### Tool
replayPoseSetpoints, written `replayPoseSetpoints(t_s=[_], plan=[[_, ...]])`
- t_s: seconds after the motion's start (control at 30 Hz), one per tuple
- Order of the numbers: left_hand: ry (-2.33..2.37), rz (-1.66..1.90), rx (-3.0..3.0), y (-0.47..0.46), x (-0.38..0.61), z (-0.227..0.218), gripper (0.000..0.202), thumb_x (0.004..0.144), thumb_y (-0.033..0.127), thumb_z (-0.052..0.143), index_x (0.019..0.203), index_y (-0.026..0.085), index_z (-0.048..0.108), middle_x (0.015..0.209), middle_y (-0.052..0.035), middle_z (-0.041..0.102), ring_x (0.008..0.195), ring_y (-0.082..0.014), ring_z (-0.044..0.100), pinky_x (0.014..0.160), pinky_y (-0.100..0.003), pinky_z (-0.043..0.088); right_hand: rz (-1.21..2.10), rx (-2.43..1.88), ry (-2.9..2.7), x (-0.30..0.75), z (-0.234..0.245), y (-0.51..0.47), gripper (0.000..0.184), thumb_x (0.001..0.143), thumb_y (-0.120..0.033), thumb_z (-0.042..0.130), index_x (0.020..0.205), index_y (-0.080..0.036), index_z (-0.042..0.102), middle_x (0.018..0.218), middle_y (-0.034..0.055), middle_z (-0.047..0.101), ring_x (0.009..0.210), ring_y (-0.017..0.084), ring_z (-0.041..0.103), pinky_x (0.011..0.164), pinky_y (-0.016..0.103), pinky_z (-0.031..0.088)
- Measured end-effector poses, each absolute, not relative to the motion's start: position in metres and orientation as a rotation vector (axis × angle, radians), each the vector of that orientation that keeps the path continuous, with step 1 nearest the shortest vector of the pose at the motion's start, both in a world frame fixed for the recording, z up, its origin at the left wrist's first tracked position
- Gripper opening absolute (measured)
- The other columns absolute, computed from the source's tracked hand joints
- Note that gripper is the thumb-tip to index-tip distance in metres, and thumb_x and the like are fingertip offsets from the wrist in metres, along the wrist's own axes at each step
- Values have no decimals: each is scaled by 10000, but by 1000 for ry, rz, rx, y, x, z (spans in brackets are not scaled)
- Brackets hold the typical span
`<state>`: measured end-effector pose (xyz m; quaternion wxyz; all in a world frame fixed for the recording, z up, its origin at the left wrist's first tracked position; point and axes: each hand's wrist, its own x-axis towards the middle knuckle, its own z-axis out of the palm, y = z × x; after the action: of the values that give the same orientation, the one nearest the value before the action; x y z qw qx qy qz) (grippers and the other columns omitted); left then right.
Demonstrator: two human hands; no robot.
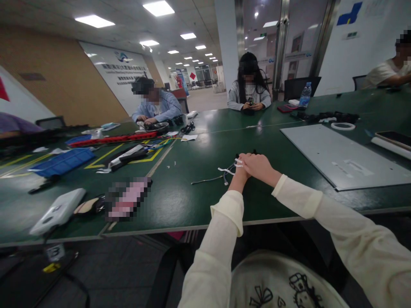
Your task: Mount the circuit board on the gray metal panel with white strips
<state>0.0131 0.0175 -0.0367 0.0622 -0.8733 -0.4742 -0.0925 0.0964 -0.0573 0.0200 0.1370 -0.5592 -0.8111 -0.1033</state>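
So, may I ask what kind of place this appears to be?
Probably an office used as a workroom: people sit at a big green table, a blue tray lies on it, and a wall sign with writing stands behind.

Cool white light falls from rectangular ceiling panels (159, 7), the nearest blown out, and leaves pale glare on the glossy green bench (180, 188) while the floor (118, 271) below sinks into near-black. Wide-angle stretch bends the outer edges, smearing a purple sleeve (19, 123); the thin cables (226, 174) look soft, and blocky pixelation masks a pink item (131, 198).
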Motion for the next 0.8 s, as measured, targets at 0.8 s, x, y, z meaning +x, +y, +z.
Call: replayPoseSetpoints(t_s=[0.8], plan=[[-1505,-324,-2524,-1,10,-22,579,856,691,403,1113,201,574,1136,-102,543,1079,-268,498,916,-394,411,-244,-2155,-1431,275,-29,18,491,932,-415,383,1282,-107,535,1278,212,528,1192,366,452,928,504,390]])
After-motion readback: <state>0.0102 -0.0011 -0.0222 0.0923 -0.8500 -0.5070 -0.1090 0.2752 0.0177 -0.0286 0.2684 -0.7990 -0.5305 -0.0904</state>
